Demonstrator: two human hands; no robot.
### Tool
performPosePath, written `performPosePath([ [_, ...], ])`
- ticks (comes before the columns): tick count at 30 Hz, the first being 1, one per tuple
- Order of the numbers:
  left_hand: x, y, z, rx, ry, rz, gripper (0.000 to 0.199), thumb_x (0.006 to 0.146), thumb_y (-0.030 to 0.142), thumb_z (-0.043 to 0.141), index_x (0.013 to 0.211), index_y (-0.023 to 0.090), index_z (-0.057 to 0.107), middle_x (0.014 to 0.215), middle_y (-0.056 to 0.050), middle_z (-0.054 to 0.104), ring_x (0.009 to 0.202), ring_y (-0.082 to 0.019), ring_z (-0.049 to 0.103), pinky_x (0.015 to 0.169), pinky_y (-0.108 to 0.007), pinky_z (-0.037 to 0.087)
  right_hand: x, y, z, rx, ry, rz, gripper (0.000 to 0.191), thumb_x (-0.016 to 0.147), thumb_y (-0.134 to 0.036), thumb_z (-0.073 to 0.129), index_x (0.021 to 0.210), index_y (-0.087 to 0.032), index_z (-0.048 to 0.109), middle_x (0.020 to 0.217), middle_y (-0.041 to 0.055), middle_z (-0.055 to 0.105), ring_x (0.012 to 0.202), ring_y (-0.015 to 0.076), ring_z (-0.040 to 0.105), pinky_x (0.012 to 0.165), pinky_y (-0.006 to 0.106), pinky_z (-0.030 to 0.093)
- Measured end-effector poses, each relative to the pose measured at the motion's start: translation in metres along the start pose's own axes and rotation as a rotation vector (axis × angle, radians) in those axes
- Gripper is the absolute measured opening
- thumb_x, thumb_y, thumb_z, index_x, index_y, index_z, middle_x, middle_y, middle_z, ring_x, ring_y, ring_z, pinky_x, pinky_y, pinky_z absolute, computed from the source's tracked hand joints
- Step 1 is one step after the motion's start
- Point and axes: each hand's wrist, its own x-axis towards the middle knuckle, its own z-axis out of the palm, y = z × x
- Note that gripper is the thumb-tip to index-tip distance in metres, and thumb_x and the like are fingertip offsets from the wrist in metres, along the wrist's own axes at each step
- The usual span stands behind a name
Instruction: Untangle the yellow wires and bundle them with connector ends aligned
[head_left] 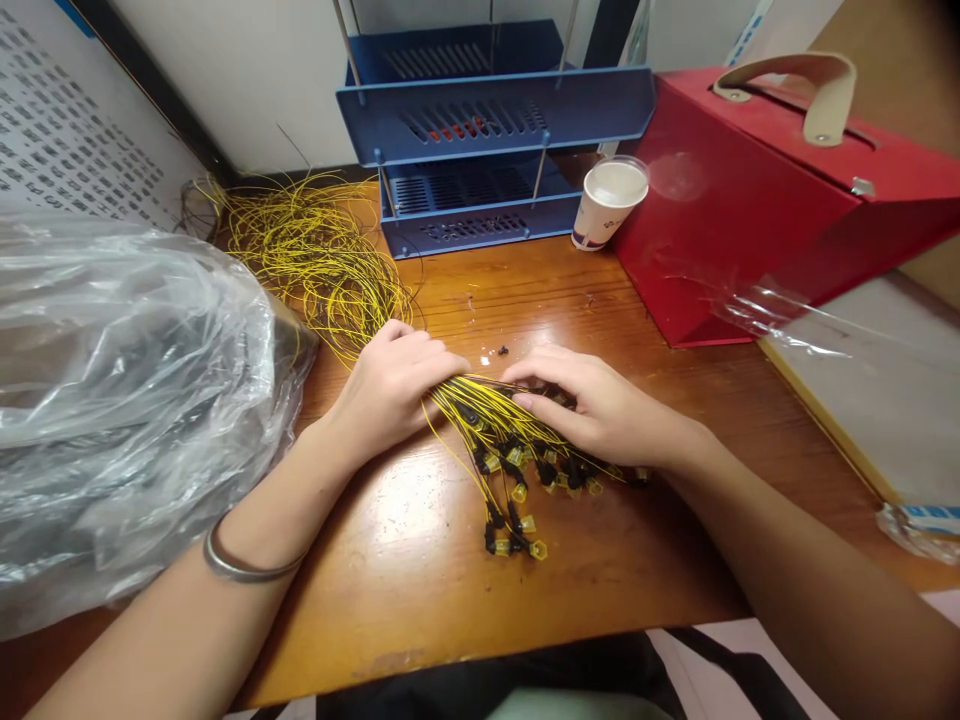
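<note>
Head view: my left hand (pixel 390 385) is clamped around the yellow wires (pixel 480 405) on the table (pixel 420 560). My right hand (pixel 592 405) lies flat on them, fingers loosely together, gripping nothing I can see.

The wire bundle (pixel 480 410) lies on the table (pixel 420 560), with the left hand (pixel 390 385) on its left part and the right hand (pixel 592 405) on its right; behind it stand the tray rack (pixel 480 150) and cup (pixel 609 203), right of those the box (pixel 757 200), left of the bundle the plastic bag (pixel 127 400)
</note>
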Motion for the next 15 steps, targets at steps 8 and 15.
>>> performPosePath([
  [8, -0.001, -0.001, 0.001, -0.02, -0.009, -0.017, 0.017, 0.096, 0.022, 0.055, 0.088, 0.016, 0.068, 0.066, 0.0, 0.06, 0.063, -0.014, 0.05, 0.073, -0.035, 0.038, 0.002, -0.007, 0.008, -0.032, 0.12, 0.031, 0.013, 0.092, -0.017, 0.057, 0.104, -0.018, 0.063, 0.09, 0.0034, 0.068, 0.084, 0.0175, 0.059, 0.078, 0.031, 0.045],
  [15, -0.003, -0.004, 0.001, -0.009, -0.01, -0.015, 0.015, 0.093, 0.018, 0.053, 0.087, 0.015, 0.067, 0.067, -0.001, 0.063, 0.064, -0.014, 0.051, 0.073, -0.035, 0.037, -0.001, -0.002, -0.003, -0.128, 0.211, -0.006, 0.013, 0.083, -0.013, 0.061, 0.094, -0.016, 0.067, 0.087, 0.0039, 0.068, 0.083, 0.0185, 0.055, 0.078, 0.031, 0.044],
])
